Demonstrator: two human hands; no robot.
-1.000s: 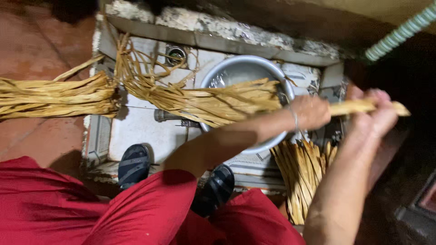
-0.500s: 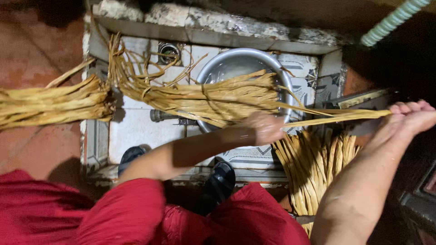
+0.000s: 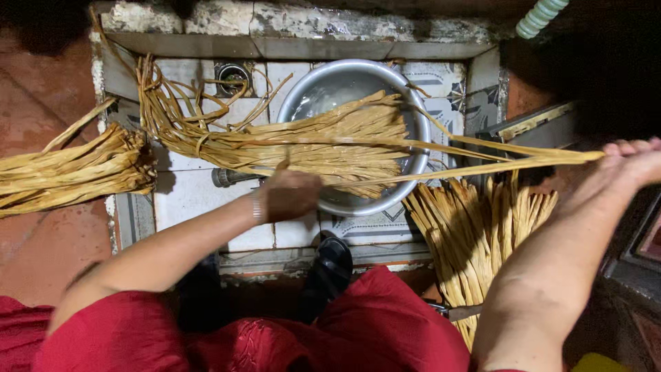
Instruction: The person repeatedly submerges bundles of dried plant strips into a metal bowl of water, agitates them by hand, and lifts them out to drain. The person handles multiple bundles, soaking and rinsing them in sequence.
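Observation:
My right hand (image 3: 637,164) is closed on the end of a few long tan fibre strips (image 3: 482,155) stretched out to the right. My left hand (image 3: 289,195) grips the same strips near the front rim of a metal basin (image 3: 330,86) that holds water. A thick bundle of the same tan strips (image 3: 323,138) lies across the basin and trails left over the white tiles. Both hands pull the strips taut between them.
A second bundle (image 3: 69,172) lies at the left on the red floor. Another pile of strips (image 3: 475,234) rests at the right front. A drain (image 3: 233,72) sits in the tiled basin floor, a green ribbed hose (image 3: 540,17) at top right. Black shoes (image 3: 330,265) and a red garment (image 3: 275,331) are below.
My left hand has slid left along the strips, away from my right hand. My right hand has drawn the strip ends further right, so a longer length is stretched out.

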